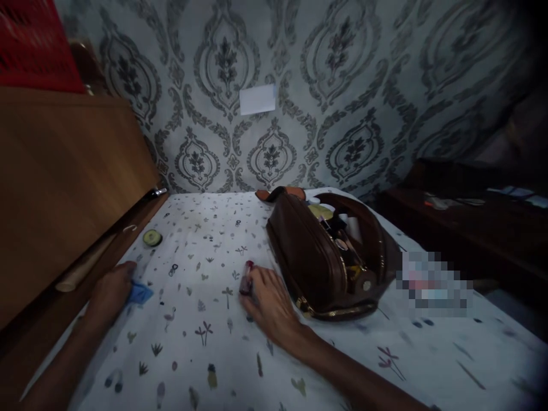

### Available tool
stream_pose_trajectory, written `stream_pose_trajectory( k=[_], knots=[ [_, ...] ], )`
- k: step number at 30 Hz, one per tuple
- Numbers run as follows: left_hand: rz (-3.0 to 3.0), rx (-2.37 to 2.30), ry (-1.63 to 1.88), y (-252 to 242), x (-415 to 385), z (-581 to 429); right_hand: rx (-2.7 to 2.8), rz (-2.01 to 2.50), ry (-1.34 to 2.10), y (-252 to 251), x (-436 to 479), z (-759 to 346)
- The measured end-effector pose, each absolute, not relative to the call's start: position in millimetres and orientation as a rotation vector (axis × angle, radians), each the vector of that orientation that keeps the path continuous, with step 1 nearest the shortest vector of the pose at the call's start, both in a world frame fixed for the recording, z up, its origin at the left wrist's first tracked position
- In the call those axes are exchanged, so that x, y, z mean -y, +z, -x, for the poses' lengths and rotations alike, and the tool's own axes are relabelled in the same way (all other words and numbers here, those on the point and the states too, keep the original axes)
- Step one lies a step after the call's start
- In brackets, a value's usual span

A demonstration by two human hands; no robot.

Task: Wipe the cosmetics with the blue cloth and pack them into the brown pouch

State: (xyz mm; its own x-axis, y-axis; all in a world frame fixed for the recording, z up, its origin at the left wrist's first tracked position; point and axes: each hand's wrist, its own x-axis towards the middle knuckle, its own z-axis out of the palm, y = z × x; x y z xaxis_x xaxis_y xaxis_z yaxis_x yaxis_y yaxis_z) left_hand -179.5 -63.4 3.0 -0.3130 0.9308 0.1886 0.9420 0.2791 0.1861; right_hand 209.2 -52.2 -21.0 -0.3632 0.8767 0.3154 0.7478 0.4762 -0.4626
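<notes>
My right hand [272, 299] rests on the patterned white cloth [192, 308], its fingers closed on a small dark red cosmetic tube [246, 278], probably a lipstick or lip gloss. Just right of that hand stands an open brown leather bag [306, 251] with gold zippers. Inside it show several cosmetics, among them a yellow round item [320, 212] and slim sticks. My left hand [112, 291] lies at the cloth's left edge, pinching a blue cloth [140, 293]. A small round container with a greenish top [152, 237] sits beyond the left hand.
A wooden cabinet [64, 188] borders the left side, with a red plastic basket [36, 45] on top. Patterned wallpaper [274, 51] closes off the back. A blurred-out packet [434, 285] lies right of the bag. Dark furniture [462, 222] stands at far right.
</notes>
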Motion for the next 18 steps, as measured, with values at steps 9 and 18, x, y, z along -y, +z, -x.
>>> stream_pose_trajectory(
  k=[9, 18],
  knots=[
    [2.058, 2.294, -0.194, 30.3, 13.9, 116.6, 2.246, 1.165, 0.240, -32.5, 54.4, -213.1],
    [2.213, 2.190, -0.335, 61.7, 7.8, 41.3, 2.166, 1.100, 0.484, -31.7, 46.1, -221.8]
  ],
)
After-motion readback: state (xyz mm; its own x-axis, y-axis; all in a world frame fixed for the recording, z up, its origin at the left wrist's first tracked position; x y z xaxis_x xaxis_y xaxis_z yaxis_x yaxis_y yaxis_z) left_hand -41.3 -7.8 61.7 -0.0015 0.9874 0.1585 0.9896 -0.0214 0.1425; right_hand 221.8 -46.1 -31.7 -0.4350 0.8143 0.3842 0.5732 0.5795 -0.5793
